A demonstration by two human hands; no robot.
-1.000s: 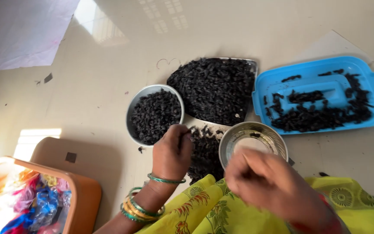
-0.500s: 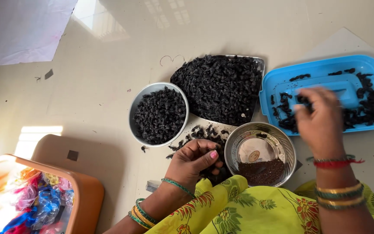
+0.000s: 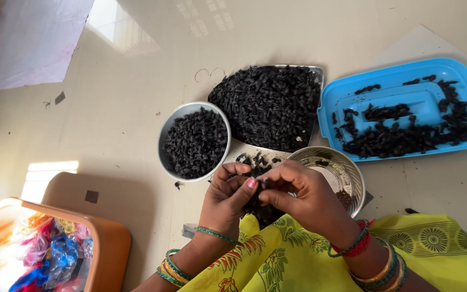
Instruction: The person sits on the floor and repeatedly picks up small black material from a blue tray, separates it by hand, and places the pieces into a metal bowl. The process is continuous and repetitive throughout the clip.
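Two hands meet at lower centre of the frame. Left hand and right hand both pinch one small dark dried piece between thumb and forefinger tips; fingers clenched on it, so neither hand is nearer. Its long axis cannot be told. Just right of the hands stands one steel bowl, nearly empty, closest to the right hand. Just above left stands one white bowl, full of dark pieces. Counted further up the pale floor: one steel tray heaped, one blue lid at upper right, sparsely strewn. One orange basket sits at lower left.
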